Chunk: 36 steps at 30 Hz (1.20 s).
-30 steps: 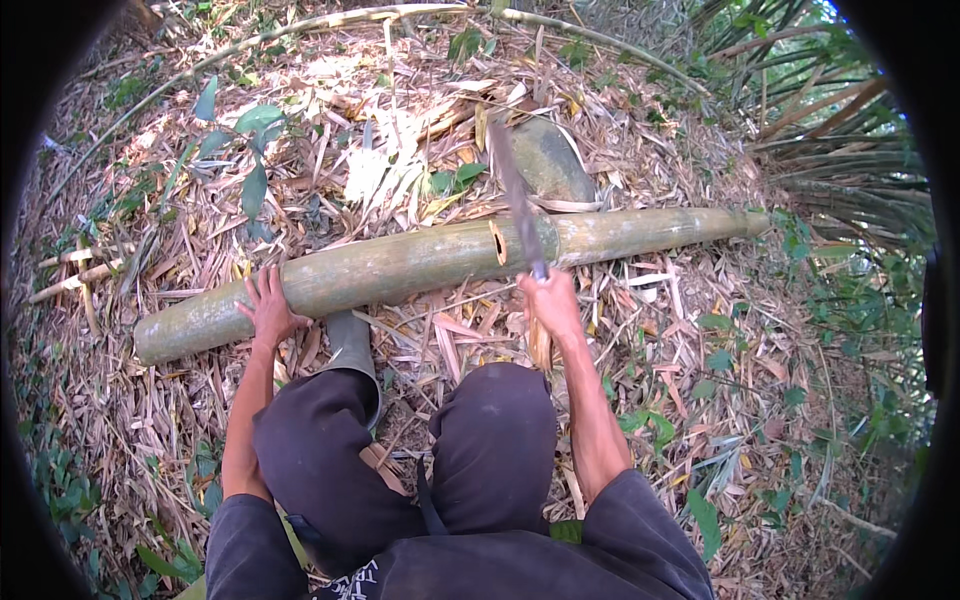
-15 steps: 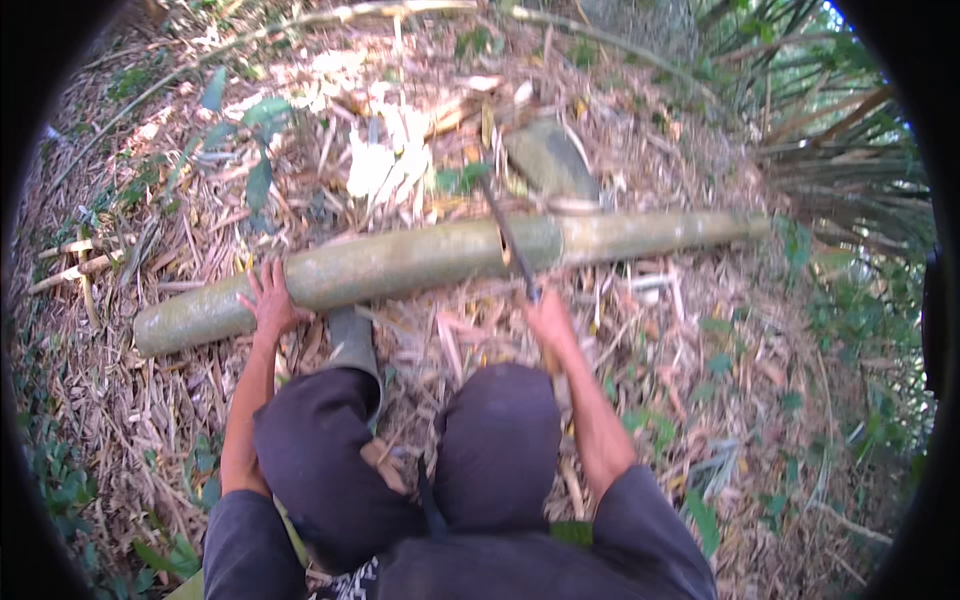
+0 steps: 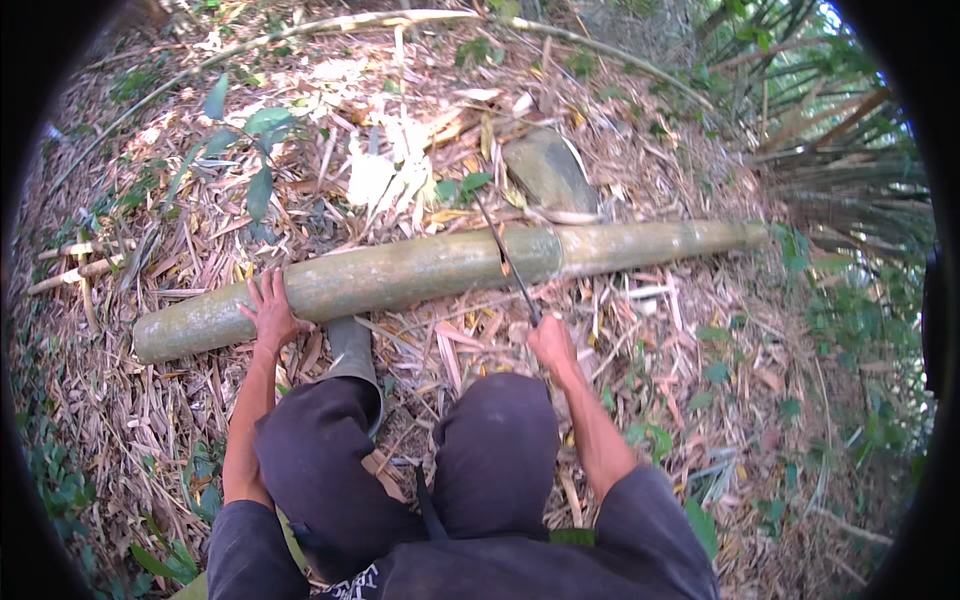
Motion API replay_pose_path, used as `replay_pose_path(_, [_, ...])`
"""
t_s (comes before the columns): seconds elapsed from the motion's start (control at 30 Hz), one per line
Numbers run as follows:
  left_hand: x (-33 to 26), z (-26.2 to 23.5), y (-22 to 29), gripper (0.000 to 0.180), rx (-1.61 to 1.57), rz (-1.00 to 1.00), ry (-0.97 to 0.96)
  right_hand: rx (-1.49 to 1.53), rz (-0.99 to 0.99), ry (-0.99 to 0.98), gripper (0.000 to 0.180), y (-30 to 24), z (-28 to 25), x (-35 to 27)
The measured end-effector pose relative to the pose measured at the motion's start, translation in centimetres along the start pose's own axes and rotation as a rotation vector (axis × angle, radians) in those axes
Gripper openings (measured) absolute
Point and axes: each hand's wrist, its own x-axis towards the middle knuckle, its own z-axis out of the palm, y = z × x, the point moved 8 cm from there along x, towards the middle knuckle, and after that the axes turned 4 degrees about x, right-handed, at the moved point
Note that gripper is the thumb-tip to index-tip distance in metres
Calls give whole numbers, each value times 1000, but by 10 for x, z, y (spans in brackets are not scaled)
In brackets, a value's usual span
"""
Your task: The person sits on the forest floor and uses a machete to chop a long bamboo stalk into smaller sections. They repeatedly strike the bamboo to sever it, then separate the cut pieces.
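A thick green-brown bamboo pole point(image 3: 400, 275) lies crosswise in front of my knees. My left hand point(image 3: 272, 310) presses on it left of the middle, its fingers spread over the top. My right hand point(image 3: 552, 342) is wrapped round the handle of a cutting tool with a long, thin, dark blade point(image 3: 515, 272); whether it is a saw or a machete I cannot make out. The blade crosses the pole just left of a joint ring, beside a small orange-brown cut. Its far end sticks out beyond the pole. My fist hides most of the handle.
Dry leaves and bamboo litter point(image 3: 440, 360) cover the ground. A grey stone point(image 3: 550, 170) sits just beyond the pole. My boot point(image 3: 350, 345) is against the pole's near side. A leafy seedling point(image 3: 258, 190) grows at the far left, and bamboo stems point(image 3: 840, 180) crowd the right.
My right hand has drawn back toward me, and more of the blade shows on the near side of the pole. My left hand keeps its place on the bamboo.
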Motion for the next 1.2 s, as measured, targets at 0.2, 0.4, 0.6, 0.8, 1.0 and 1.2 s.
replay_pose_path(0.2, [-7,-1,5,129,-15,17,-9,585,187,262,23,12,7,-55])
replay_pose_path(0.4, [-11,-3,13,129,25,22,-38,604,377,465,29,59,16,-143])
replay_pose_path(0.6, [-31,-9,15,96,86,142,80,793,672,378,36,74,46,-176])
replay_pose_path(0.8, [-134,-25,37,54,290,704,173,625,571,382,40,87,68,-171])
replay_pose_path(1.0, [-200,-117,63,38,320,826,70,643,523,376,39,84,62,-170])
replay_pose_path(1.2, [-183,-181,81,42,105,766,-90,514,436,442,45,155,140,-150])
